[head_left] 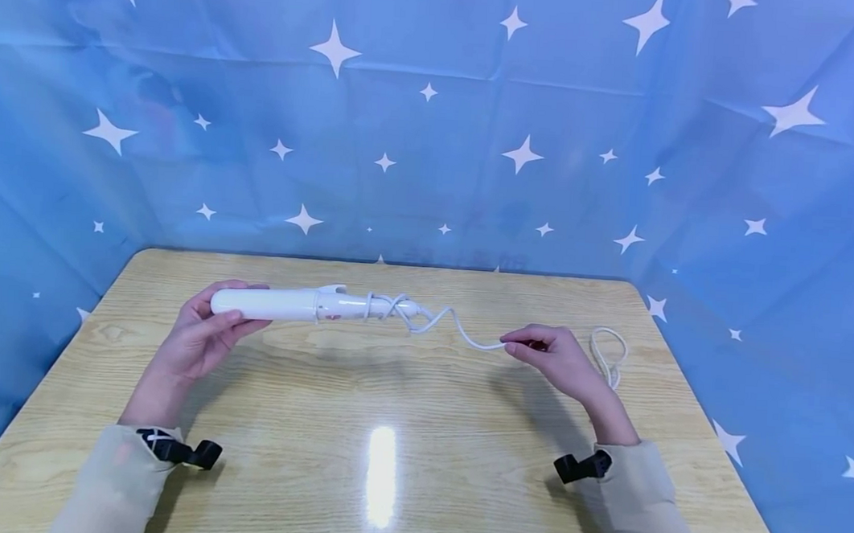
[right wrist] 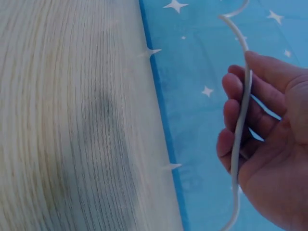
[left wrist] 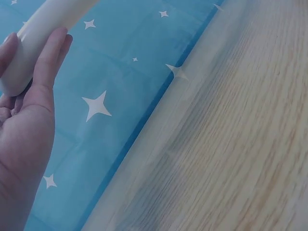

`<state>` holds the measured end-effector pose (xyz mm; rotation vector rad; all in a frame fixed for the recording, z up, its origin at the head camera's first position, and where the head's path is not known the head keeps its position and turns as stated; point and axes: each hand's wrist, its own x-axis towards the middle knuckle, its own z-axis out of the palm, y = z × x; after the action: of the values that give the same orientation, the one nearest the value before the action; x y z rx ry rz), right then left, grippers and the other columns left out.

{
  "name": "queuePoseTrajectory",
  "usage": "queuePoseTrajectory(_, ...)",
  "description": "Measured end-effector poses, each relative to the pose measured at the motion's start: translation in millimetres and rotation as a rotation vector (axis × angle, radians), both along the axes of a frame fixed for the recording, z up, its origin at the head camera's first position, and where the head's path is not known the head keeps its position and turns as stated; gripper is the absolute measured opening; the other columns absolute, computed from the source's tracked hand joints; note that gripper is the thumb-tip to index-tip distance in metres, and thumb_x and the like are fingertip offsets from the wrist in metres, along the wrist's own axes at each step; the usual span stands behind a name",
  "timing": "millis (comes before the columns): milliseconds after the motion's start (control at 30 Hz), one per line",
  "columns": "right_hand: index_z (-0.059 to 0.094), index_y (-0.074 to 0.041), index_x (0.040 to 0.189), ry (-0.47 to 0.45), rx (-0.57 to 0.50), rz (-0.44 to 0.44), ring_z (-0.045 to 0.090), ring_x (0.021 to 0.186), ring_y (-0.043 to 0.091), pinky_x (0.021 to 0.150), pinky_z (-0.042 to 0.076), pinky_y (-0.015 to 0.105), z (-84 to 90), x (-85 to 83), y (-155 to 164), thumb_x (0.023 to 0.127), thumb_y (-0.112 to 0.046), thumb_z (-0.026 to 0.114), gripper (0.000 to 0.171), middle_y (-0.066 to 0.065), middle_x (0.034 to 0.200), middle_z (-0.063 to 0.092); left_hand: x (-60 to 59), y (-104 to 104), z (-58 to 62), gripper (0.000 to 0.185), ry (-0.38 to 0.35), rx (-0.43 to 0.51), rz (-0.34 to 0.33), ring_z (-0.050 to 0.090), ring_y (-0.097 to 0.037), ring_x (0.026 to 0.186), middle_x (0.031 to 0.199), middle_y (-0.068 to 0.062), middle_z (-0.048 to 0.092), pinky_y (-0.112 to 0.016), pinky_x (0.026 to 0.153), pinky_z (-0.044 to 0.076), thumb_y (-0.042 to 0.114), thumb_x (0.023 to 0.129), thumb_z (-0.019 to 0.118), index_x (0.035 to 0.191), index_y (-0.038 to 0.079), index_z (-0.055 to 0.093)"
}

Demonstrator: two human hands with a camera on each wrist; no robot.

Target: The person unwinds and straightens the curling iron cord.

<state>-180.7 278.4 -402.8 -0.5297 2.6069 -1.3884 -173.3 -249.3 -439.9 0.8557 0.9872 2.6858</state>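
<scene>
"Where is the white wand [head_left: 269, 304]?"

"Left of the middle in the head view, lying nearly level above the wooden table [head_left: 463, 413]."

"And the left hand [head_left: 202, 339]?"

"It grips the wand's thick end, thumb and fingers about it; the left wrist view shows this at upper left."

"What about the cord [head_left: 486, 348]?"

"It winds loosely round the thin end near the centre of the frame, then snakes rightward to the right hand [head_left: 556, 358], which pinches it between thumb and fingers."

"Anything farther right?"

"A white loop [head_left: 625, 351] beside that hand, right of centre. Across the top hangs a blue cloth [head_left: 460, 196] with white stars."
</scene>
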Motion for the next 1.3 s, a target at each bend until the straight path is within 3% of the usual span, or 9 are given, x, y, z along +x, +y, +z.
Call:
queuePoseTrajectory(333,0.072,0.000,0.121,0.010,0.059,-0.013,0.062,0.085,0.033,0.063,0.051,0.026,-10.4,-4.5,1.3,0.102,-0.014,0.065,0.024,0.014,0.110,0.072,0.5,-4.1,-0.3,0.045,0.018,0.051,-0.008,0.057,-0.040,0.129,0.138,-0.029,0.057,-0.051,0.103,0.050,-0.024,0.100,0.029,0.132,-0.013,0.057)
queuePoseTrajectory(533,0.071,0.002,0.123,-0.022,0.064,0.002,0.066,0.097,0.034,0.075,0.058,0.032,-12.7,-5.6,-3.7,0.103,-0.016,0.064,0.028,0.014,0.114,0.072,1.8,-4.9,-1.8,0.046,0.001,0.028,0.002,0.057,-0.038,0.130,0.138,-0.027,0.058,-0.050,0.103,0.051,-0.023,0.101,0.029,0.132,-0.010,0.060)
queuePoseTrajectory(933,0.064,0.005,0.131,-0.054,0.009,0.036,0.067,0.113,0.027,0.089,0.057,0.024,-15.2,-6.2,-14.7,0.106,-0.013,0.060,0.031,0.017,0.123,0.070,1.7,-3.6,-1.9,0.045,0.008,0.039,-0.021,0.057,-0.039,0.129,0.138,-0.028,0.057,-0.051,0.104,0.051,-0.024,0.100,0.030,0.132,-0.011,0.059)
queuePoseTrajectory(1133,0.061,0.001,0.136,0.019,-0.019,0.063,0.065,0.116,0.031,0.094,0.056,0.027,-8.0,-6.6,-29.3,0.105,-0.013,0.060,0.034,0.017,0.128,0.067,1.7,-2.9,-1.9,0.043,0.014,0.035,-0.017,0.057,-0.038,0.129,0.137,-0.028,0.058,-0.051,0.104,0.050,-0.024,0.100,0.033,0.132,-0.012,0.059)
queuePoseTrajectory(1300,0.054,-0.001,0.143,0.054,-0.136,0.078,0.061,0.121,0.033,0.097,0.055,0.029,2.9,-3.7,-46.8,0.104,-0.011,0.061,0.040,0.016,0.136,0.060,0.6,-2.1,-2.6,0.043,0.014,0.024,-0.009,0.057,-0.037,0.129,0.137,-0.028,0.058,-0.051,0.104,0.051,-0.024,0.099,0.032,0.131,-0.011,0.059)
